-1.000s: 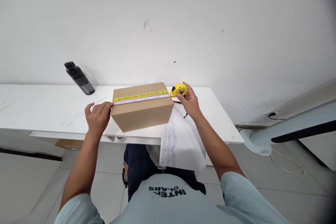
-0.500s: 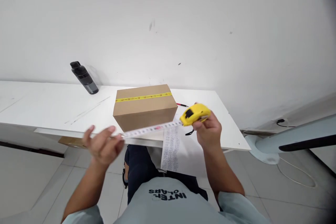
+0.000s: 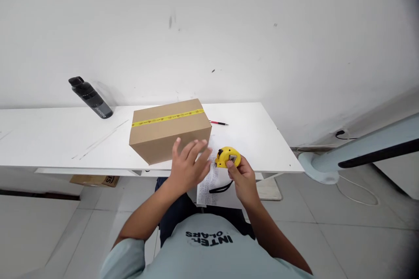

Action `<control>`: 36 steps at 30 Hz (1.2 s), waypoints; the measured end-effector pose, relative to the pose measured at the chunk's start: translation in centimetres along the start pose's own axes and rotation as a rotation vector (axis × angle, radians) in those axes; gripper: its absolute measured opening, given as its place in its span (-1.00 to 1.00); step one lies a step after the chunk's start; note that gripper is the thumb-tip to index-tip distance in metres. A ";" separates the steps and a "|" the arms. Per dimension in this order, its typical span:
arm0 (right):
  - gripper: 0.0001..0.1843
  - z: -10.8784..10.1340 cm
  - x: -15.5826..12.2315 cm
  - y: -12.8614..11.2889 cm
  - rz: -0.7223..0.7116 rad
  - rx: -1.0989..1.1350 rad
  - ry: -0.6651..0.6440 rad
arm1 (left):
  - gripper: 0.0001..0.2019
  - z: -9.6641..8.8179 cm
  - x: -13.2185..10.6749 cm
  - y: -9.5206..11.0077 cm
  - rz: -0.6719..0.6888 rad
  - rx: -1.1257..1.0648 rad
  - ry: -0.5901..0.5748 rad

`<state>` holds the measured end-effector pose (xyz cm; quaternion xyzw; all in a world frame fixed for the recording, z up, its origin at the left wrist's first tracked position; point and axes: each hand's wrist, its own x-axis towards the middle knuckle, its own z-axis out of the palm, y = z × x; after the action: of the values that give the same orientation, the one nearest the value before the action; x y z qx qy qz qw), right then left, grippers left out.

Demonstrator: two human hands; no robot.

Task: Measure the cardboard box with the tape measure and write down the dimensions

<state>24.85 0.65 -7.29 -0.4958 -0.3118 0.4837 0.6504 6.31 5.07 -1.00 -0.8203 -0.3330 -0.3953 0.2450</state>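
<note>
A brown cardboard box (image 3: 170, 133) sealed with a strip of yellow tape stands on the white table (image 3: 59, 137). My right hand (image 3: 242, 178) is closed round a yellow tape measure (image 3: 227, 157), held just in front of the table's near edge with its blade drawn in and its black strap hanging below. My left hand (image 3: 190, 165) is beside it, to the left, fingers spread and empty, a little blurred by motion. A sheet of paper with writing (image 3: 209, 181) lies under both hands, hanging over the table edge.
A dark water bottle (image 3: 90, 97) stands at the back left by the wall. A red pen (image 3: 218, 123) lies right of the box. A flat cardboard piece (image 3: 94, 180) lies on the floor under the table. A pale blue fan base (image 3: 319, 170) and cable sit at right.
The tape was stretched along the box top, then lifted off toward me. The blade has run back into the case, my left hand has let it go, and both hands have come together.
</note>
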 end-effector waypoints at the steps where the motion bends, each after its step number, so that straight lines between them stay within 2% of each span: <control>1: -0.42 -0.6 0.5 0.5 0.034 -0.003 0.024 | -0.68 0.6 1.1 -0.1 -0.048 0.035 -0.037; 5: -0.31 -1.7 3.0 2.1 0.165 0.019 0.077 | -0.49 3.8 5.9 -0.6 -0.322 0.073 -0.294; 7: -0.28 -1.6 4.0 2.5 0.189 0.000 0.091 | -0.51 5.3 7.6 -0.8 -0.424 0.054 -0.392; 10: -0.29 -1.5 4.9 2.7 0.192 -0.032 0.106 | -0.66 6.6 8.7 -1.0 -0.507 0.039 -0.410; 12: -0.29 -1.5 5.2 2.5 0.184 -0.049 0.118 | -0.74 6.5 8.6 -1.2 -0.507 0.031 -0.399; 16: -0.33 -1.6 5.7 2.4 0.154 -0.094 0.147 | -0.70 3.8 7.2 -2.7 -0.435 -0.043 -0.449; 21: -0.37 -1.5 7.4 2.9 0.031 -0.218 0.249 | -0.62 -1.9 3.5 -5.6 -0.325 -0.188 -0.502; 27: -0.38 -1.6 10.1 3.5 -0.066 -0.320 0.376 | -0.65 -7.7 -2.0 -8.3 -0.397 -0.213 -0.451; 31: -0.39 -1.7 11.1 3.6 -0.102 -0.343 0.446 | -0.60 -9.7 -5.1 -10.2 -0.440 -0.228 -0.358; 36: -0.41 -1.0 11.5 3.1 -0.103 -0.331 0.466 | -0.57 -9.9 -6.8 -11.9 -0.432 -0.359 -0.196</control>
<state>28.62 11.21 -11.42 -0.6764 -0.2532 0.2657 0.6386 -10.46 3.99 0.75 -0.7949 -0.4467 -0.4097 -0.0272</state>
